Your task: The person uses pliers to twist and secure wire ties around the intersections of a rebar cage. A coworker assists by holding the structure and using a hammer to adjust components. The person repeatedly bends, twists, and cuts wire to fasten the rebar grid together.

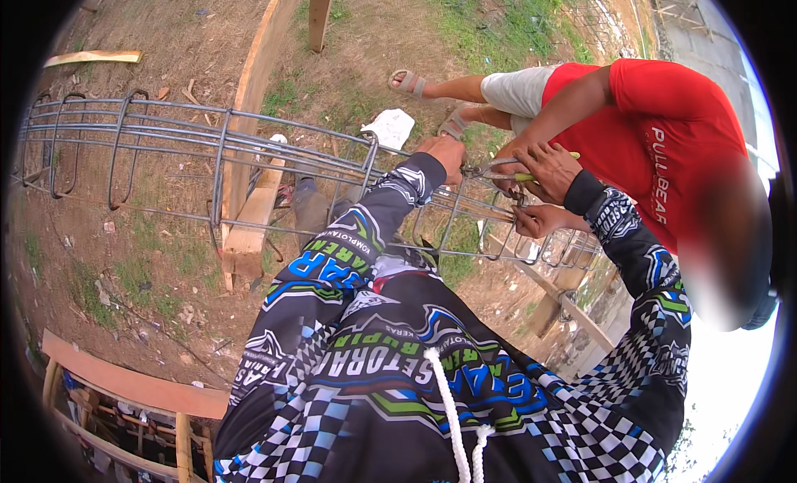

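Head view: a long rebar cage (pixel 207 159) runs from upper left to centre right across a timber trestle (pixel 249 226). Left hand (pixel 444 155) clenches a top bar; right hand (pixel 550 169) grips pliers (pixel 498 172). Stiff, heavy, rough steel, probably best held at the bars.

Both arms extended forward and up from lower frame, in patterned long sleeves. Left arm nearly straight; left hand (pixel 446 153) closed in a grip, knuckles up. Right arm bent at elbow, forearm angled inward; right hand (pixel 549 169) palm down, fingers (pixel 531 158) curled and pinched together. Hands near each other, not touching.
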{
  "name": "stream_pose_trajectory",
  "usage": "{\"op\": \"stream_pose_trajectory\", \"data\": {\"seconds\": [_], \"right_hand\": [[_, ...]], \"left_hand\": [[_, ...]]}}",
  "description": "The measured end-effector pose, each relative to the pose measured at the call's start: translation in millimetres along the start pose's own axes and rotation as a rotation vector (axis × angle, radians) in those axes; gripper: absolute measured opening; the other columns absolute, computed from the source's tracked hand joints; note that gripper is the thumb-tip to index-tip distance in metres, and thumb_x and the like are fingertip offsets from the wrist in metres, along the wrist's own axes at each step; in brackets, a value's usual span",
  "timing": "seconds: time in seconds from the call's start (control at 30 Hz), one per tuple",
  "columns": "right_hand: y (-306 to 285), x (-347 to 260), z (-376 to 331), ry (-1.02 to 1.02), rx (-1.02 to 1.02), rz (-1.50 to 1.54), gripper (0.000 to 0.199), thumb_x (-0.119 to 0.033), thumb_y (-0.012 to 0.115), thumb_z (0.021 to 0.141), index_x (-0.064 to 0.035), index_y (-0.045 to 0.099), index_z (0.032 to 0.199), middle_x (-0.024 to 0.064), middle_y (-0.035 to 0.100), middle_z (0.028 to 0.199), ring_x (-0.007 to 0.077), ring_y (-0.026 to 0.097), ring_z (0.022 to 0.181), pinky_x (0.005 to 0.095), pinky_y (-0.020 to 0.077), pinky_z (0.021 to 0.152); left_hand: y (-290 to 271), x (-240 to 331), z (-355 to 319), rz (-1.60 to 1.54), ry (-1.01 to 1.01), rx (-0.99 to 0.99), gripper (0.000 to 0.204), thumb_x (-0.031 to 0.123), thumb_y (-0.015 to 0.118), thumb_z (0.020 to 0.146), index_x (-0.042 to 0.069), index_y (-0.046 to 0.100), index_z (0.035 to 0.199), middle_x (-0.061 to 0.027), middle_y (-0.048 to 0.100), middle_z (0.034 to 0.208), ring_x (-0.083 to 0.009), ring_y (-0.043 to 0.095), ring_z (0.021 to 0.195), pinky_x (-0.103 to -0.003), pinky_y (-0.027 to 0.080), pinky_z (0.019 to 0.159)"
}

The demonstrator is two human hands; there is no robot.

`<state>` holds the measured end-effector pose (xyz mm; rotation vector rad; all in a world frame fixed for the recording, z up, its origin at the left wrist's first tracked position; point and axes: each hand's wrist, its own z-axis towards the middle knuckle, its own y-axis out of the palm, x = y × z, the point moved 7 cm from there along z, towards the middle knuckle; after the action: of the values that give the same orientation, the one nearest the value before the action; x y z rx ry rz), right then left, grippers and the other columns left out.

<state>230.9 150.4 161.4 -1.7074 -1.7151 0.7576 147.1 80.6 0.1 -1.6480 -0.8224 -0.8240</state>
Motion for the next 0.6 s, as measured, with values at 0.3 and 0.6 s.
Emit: {"op": "stream_pose_trajectory", "data": {"seconds": [0.3,0.6], "right_hand": [[65,-57,-38,0.487,-0.107,0.345,0.049,-0.035,0.056,0.089,0.0065,0.044,0.112,0.0298,0.060,0.090,0.0440,0.063,0.078,0.0488,0.0496,0.070],[11,-26,-26,0.286,0.055,0.017,0.037,-0.033,0.048,0.095,0.0003,0.053,0.111,0.0239,0.061,0.100,0.0383,0.062,0.089,0.0481,0.0503,0.074]], "left_hand": [[1,0,-2,-0.007,0.011,-0.064,0.036,0.018,0.070,0.065,0.008,0.073,0.099,-0.0197,0.067,0.097,-0.0336,0.062,0.099,-0.042,0.048,0.090],[-9,2,0,0.026,0.035,-0.030,0.038,0.018,0.067,0.065,0.014,0.073,0.102,-0.0171,0.070,0.095,-0.0339,0.066,0.091,-0.041,0.051,0.085]]}}
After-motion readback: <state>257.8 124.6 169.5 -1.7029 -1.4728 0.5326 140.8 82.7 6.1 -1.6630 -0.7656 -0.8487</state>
